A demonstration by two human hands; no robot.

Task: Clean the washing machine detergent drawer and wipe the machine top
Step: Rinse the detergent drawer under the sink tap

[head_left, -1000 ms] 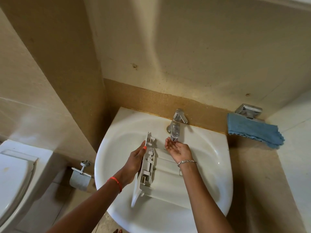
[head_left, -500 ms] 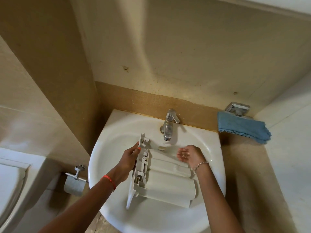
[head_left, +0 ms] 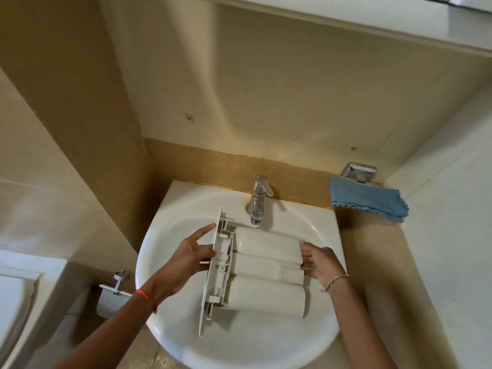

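Both hands are now gripping the detergent drawer over the sink basin — left hand clasping its front panel, right hand its back end — rigid, light, probably slippery when wet.

White basin, off-white drawer with paler front panel. Chrome tap. Blue cloth (darker trim along its edge). Beige speckled tiles, cream wall with brown spots. Orange band on left wrist, silver bracelet on right.
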